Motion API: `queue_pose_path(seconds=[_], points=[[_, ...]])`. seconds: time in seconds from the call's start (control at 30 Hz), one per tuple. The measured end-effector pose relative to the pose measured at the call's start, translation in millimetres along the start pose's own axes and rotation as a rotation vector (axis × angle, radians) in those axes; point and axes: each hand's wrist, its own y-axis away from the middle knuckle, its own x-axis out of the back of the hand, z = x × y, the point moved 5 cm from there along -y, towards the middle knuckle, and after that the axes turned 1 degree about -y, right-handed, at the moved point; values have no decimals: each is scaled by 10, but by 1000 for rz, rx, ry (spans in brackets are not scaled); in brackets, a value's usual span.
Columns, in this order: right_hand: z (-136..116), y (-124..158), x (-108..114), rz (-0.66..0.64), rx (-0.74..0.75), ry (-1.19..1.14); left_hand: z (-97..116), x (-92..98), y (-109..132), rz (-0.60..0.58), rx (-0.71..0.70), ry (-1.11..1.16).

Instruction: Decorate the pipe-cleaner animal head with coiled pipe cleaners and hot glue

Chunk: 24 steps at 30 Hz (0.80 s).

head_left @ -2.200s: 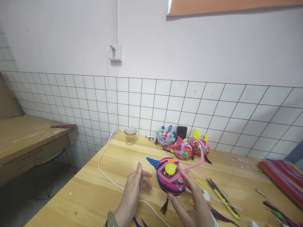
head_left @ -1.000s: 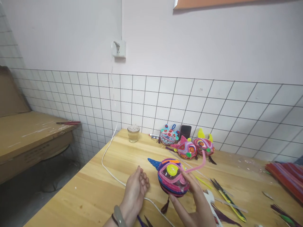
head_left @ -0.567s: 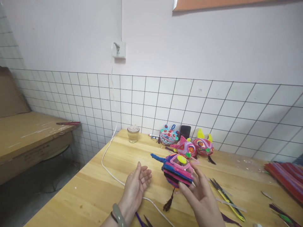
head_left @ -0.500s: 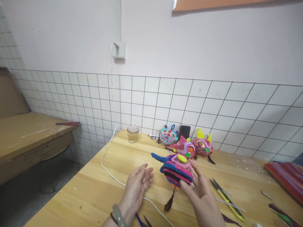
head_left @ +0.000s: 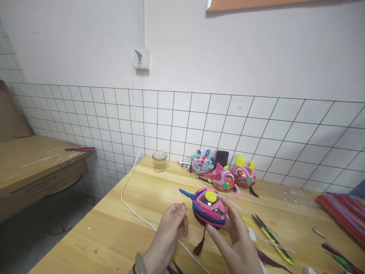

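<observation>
My right hand (head_left: 238, 238) grips a round pipe-cleaner ornament (head_left: 209, 211) from its right side, thumb at the lower front and fingers behind. Pink, blue, black and orange fuzzy strands wrap it around a clear, shiny patch with a yellow disc. A blue twisted strand sticks out at its left, and a pink strand curls off to the right. Below it hangs a dark tassel (head_left: 199, 246). Just left of the ornament, apart from it, is my left hand (head_left: 173, 224), its fingers curled in and the thumb against the index finger. Nothing shows between those fingers.
Three finished-looking ornaments (head_left: 224, 179) sit by the tiled wall, with a phone (head_left: 221, 160) behind them and a covered glass (head_left: 159, 161) further left. A white cable (head_left: 139, 216) crosses the table. Scissors (head_left: 272, 239) and bundled pipe cleaners (head_left: 342, 217) lie at right.
My left hand has gone from open to curled fingers and moved slightly right. The ornament has shifted slightly left and turned, so its clear patch and yellow disc face me more.
</observation>
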Motion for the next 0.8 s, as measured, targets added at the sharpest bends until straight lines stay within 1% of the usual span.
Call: queue_pose_path(seconds=[0.07, 0.13, 0.17, 0.23, 0.33, 0.43, 0.5, 0.7, 0.8], points=[[-22, 25, -2, -26, 155, 205, -2, -111, 68, -120, 32, -9], [-48, 64, -20, -28, 294, 368, 17, -239, 149, -266, 51, 16], [-61, 86, -38, -27, 347, 429, 39, -288, 184, -313, 43, 37], [-92, 136, -92, -33, 438, 513, 87, -341, 228, -344, 5, 66], [-131, 204, -167, 0, 512, 553, 115, -364, 238, -357, -21, 106], [-133, 230, -203, 29, 516, 561, 111, -360, 220, -374, -37, 140], [-131, 224, -212, 7, 525, 582, 103, -350, 210, -371, -40, 155], [-175, 189, -220, -129, 655, 677, 93, -311, 204, -317, -28, 170], [-196, 183, -208, -158, 627, 668, 79, -271, 190, -270, -18, 155]])
